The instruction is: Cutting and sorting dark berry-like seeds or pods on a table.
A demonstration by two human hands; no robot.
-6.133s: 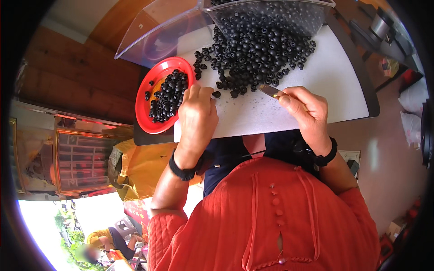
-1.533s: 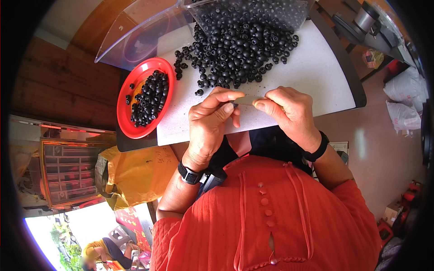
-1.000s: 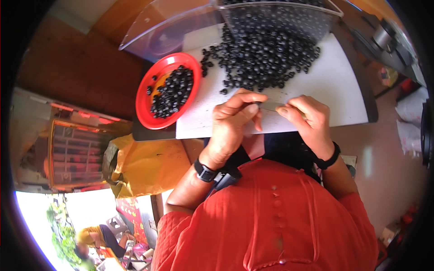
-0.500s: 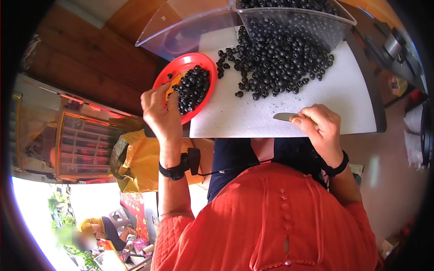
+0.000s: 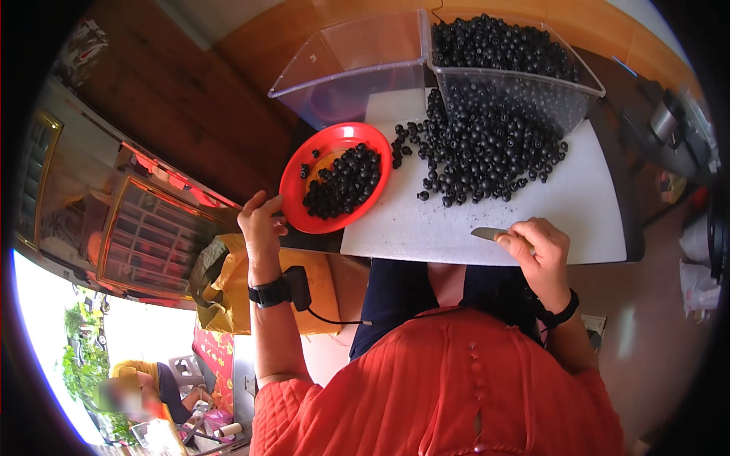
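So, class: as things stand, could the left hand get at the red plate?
Probably yes. The left hand is open beside the red plate, at its near rim, and nothing lies between them. The right hand holds a knife over the white board, well clear.

- The left hand [image 5: 261,220] is raised at the end of a nearly straight forearm, fingers loosely curled and slightly spread, nothing in its grip.
- A dark band with a small box circles the left wrist.
- The right hand [image 5: 534,245] is closed in a fist-like grip, knuckles up, forefinger pointing leftward.
- A dark band sits on the right wrist, forearm bent inward.
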